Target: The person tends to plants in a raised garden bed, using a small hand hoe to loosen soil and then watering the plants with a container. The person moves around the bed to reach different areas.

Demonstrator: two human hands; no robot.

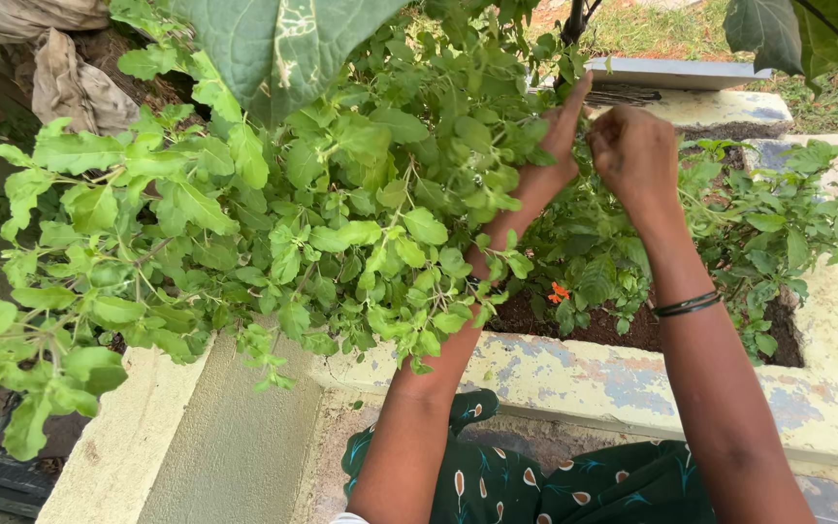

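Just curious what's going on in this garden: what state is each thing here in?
Left hand: raised among the leaves, fingers pointing up.
Right hand: closed in a loose fist, beside the left.
Bush: leafy, spilling over the planter edge.
Planter: filled with soil, paint worn.
Orange flower: open.
Bangles: on right wrist.

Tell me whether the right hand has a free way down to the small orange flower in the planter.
Probably yes: the right hand is above the orange flower, with only thin leafy stems between them.

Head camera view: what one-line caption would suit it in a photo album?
Left hand and right hand meet among a leafy green bush above a weathered yellow planter.
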